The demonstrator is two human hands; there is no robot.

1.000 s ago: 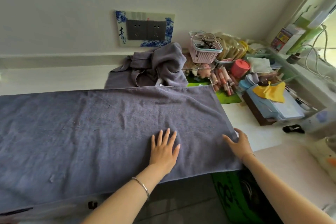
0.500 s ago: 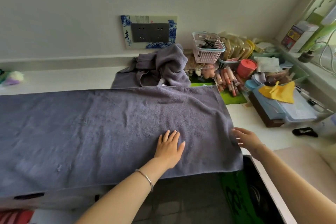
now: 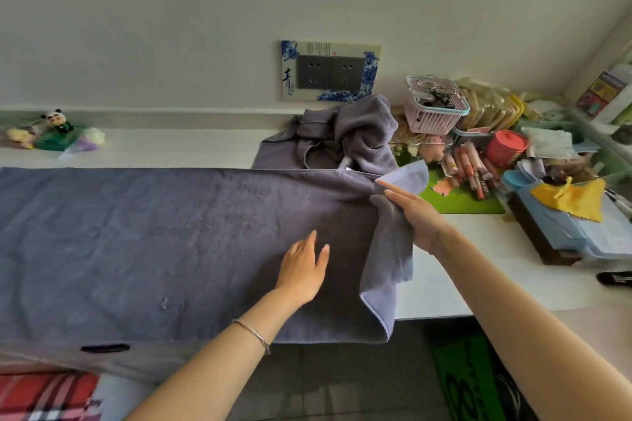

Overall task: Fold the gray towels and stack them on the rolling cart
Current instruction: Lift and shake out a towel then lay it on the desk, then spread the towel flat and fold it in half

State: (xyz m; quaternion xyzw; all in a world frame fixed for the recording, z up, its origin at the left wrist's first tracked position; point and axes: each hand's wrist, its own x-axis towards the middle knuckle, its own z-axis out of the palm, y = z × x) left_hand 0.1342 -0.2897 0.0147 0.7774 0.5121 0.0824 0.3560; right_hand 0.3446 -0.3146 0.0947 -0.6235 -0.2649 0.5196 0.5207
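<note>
White worktop [image 3: 441, 287], wall socket [image 3: 330, 72] behind. We log one gray towel [image 3: 154, 243] spread flat across it, near edge overhanging. Hands apart: left hand [image 3: 302, 270], fingers straight, presses the cloth; right hand [image 3: 415, 215] grips the lifted right end. Second towel [image 3: 352, 137] crumpled by the wall. Step, we judge: first fold beginning. Next: carry that end leftward, edges matched. Rolling cart not in view.

Counter [image 3: 171, 150] open behind the spread towel [image 3: 154, 249] — clutter [image 3: 478, 164] crowds the right.
</note>
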